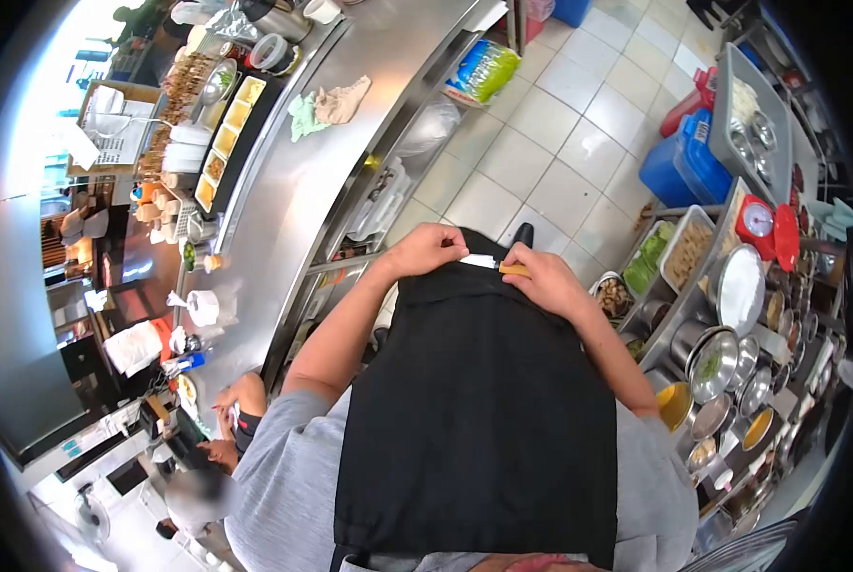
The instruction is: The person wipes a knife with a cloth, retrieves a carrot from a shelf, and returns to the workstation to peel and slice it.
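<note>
Grip: left hand (433, 250) closed on a white strip (479, 260); right hand (538, 277) clamped on a yellow piece (515, 271). Both items lie near each other, before the black apron (483, 410).

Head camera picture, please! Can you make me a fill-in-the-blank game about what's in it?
1. The bare right hand holds a small yellow-brown piece; beside it, towards the bare left hand, is a small strip coloured ____.
2. The person's long cloth apron is coloured ____.
3. The crumpled beige cloth lies beside a cloth coloured pale ____.
4. The floor is covered with pale, square ____.

Missing words: white; black; green; tiles.
</note>
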Available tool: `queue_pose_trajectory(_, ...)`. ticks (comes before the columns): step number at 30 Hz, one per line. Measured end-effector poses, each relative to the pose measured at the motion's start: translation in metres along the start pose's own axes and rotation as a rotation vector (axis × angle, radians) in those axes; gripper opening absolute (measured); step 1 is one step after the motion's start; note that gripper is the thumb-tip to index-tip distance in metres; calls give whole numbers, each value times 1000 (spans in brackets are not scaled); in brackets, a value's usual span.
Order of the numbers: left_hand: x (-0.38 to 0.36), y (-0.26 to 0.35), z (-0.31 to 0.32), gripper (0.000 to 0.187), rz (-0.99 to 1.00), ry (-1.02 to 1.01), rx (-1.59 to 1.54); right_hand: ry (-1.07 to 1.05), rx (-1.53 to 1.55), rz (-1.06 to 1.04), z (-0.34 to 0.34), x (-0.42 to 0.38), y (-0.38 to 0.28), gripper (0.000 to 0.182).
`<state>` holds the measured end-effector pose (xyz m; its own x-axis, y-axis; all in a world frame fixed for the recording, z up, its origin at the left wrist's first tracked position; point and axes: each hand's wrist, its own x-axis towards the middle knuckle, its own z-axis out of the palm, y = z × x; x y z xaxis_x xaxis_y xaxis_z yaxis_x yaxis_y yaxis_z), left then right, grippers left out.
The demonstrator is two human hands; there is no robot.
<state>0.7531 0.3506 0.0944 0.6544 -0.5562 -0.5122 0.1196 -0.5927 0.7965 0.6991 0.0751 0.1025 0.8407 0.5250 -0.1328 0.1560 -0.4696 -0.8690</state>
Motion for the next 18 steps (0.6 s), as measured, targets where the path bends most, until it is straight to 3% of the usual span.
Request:
queue_pose_trajectory(2, 11, -13, 3, 19, 62, 270, 74, -78, 27, 6, -10, 15, 3, 23)
queue_pose_trajectory(3, 16, -26, 6, 16, 4, 361, 33, -123, 42, -11, -13, 21, 5, 23)
queue_pose_trajectory(7, 26, -78, 6, 18, -162, 427, -223, -150, 37, -28, -22, 45, 31, 25)
queue_pose_trajectory(10, 22, -114, -3, 21, -244, 398, 10, -96, 12, 5, -15, 58, 60, 25)
queue_pose_trajectory(13, 26, -174, -2, 28, -342, 378, -44, 61, 188, 216, 23, 62, 122, 22)
queue_pose_trajectory(16, 27, -247, 3, 27, -457, 387, -17, 71, -94, 583, 81, 49, 195, 22)
queue_pose_trajectory(18, 37, -285, 1, 22, -528, 234, -78, 108, -79, 674, 109, 34, 223, 20)
